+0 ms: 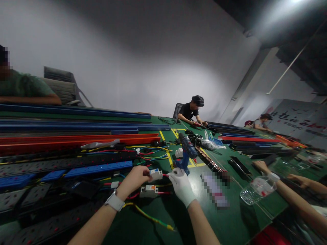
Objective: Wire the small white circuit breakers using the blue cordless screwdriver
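My left hand (134, 179), bare and with a watch on the wrist, is closed round a small white circuit breaker (156, 174) held just above the green table (230, 221). My right hand (180, 184), in a white glove, pinches something small by the breaker's right side, where a red wire (166, 175) comes out; I cannot make out what it grips. A second white breaker (149, 191) with an orange lever lies on the table just below, with red wires. A yellow-green wire (153, 217) runs across the table under my forearms.
Long blue, red and black rails (76, 136) and power strips (97, 168) cover the left of the table. A blue cordless drill (187, 149) stands beyond my hands. A clear plastic bottle (258, 190) lies at right, near another person's arms (293, 197). Other people sit further back.
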### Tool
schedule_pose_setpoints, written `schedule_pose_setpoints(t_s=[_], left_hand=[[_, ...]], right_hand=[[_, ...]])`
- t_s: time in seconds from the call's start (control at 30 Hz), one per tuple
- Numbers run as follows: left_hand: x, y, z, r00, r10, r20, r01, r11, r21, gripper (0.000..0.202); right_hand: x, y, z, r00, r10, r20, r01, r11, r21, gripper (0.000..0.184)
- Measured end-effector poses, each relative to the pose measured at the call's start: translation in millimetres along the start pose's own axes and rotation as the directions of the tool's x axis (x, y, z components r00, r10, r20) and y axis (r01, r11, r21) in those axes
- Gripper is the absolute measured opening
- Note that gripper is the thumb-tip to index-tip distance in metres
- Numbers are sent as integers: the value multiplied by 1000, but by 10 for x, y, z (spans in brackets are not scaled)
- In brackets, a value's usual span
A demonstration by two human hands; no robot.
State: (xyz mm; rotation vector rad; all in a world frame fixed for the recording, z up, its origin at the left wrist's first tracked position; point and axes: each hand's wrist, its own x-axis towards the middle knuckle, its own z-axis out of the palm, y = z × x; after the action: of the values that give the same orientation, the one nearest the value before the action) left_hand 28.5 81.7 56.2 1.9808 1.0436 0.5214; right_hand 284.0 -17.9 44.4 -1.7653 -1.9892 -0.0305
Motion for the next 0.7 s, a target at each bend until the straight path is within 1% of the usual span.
schedule_pose_setpoints(t_s=[0.07,0.13,0.23,0.37,0.47,0.57,0.7], left_hand=[[-2,13,0,1000,-2,24,1,999,37,27],[-10,24,3,999,7,41,-9,997,71,28],[-26,26,19,998,30,51,-36,992,120,29],[-48,21,43,998,34,60,-44,984,173,29],[-73,39,29,995,59,86,-72,986,153,29],[-107,82,-15,991,85,100,-99,985,139,31],[-127,115,-51,979,172,106,-179,982,58,34]], right_hand=[[21,28,45,1000,12,1,-12,997,-82,25],[22,46,78,999,29,25,-25,990,-139,25],[-1,55,119,997,34,70,-25,991,-134,29],[-43,29,149,992,68,109,-65,997,-36,31],[-60,-11,129,991,105,79,-112,990,82,29],[-68,-33,99,987,156,40,-161,966,201,24],[-86,-20,101,974,225,3,-217,938,269,23]])
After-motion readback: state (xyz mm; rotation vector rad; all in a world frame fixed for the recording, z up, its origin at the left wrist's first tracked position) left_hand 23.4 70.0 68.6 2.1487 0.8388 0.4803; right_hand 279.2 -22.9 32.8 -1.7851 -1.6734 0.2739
